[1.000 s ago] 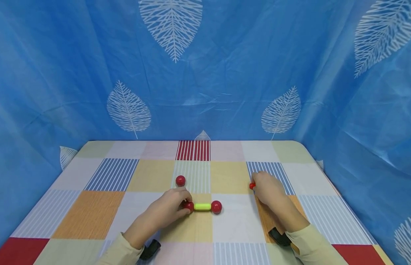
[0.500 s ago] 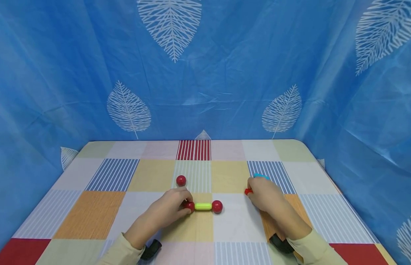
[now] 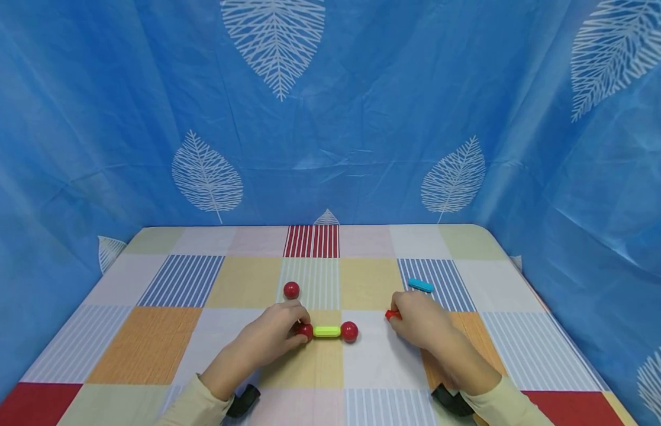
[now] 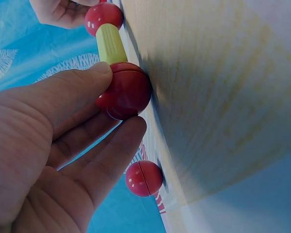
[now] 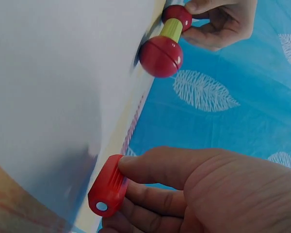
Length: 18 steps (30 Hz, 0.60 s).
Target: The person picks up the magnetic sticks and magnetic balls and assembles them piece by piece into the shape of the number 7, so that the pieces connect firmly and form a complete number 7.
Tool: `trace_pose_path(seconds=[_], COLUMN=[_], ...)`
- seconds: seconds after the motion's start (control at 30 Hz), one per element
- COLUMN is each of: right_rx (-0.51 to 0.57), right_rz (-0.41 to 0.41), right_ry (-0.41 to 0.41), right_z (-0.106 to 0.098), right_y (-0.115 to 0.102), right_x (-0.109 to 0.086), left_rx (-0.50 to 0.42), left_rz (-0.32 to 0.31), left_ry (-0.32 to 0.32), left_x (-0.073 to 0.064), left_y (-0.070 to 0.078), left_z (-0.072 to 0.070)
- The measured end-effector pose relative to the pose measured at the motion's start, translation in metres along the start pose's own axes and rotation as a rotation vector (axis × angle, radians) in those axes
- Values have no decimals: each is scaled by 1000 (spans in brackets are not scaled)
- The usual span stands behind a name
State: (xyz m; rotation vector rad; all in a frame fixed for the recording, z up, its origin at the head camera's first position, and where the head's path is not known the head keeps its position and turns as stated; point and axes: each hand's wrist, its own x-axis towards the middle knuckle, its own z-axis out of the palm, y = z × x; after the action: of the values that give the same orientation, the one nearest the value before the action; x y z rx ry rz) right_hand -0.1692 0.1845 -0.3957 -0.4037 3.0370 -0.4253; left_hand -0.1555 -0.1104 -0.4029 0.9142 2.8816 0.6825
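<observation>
My left hand [image 3: 274,334] pinches a dark red ball [image 4: 128,92] between thumb and fingers, low over the cloth. A yellow-green ribbed rod [image 3: 326,332] joins that ball to a second red ball [image 3: 349,332] on its right. Over on the right, my right hand [image 3: 423,319] pinches a short red ribbed rod [image 5: 106,187] between thumb and fingers; a pale round disc shows in its end. Part of the red rod is hidden by the fingers in the head view.
A loose red ball [image 3: 291,290] lies beyond my left hand. Behind my right hand, a blue rod [image 3: 421,285] rests on the striped patch. The patchwork tablecloth [image 3: 218,355] ends at a blue leaf-print curtain [image 3: 330,118] at the back and sides.
My right hand has moved left and nearer with the red rod, uncovering the blue rod behind it. The left hand and the joined balls stay put.
</observation>
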Motion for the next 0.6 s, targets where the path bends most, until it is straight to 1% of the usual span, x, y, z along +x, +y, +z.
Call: trace_pose_path(seconds=[0.47,0.6], right_rx=[81,105], right_rz=[-96,-146], right_ry=[-10,-29], right_z=[7,11], right_y=[-13,-16], right_x=[-11,-13], left_rx=[20,15], left_rz=[19,15], left_ry=[10,5], left_x=[1,1], left_y=[-1,0], left_z=[1,1])
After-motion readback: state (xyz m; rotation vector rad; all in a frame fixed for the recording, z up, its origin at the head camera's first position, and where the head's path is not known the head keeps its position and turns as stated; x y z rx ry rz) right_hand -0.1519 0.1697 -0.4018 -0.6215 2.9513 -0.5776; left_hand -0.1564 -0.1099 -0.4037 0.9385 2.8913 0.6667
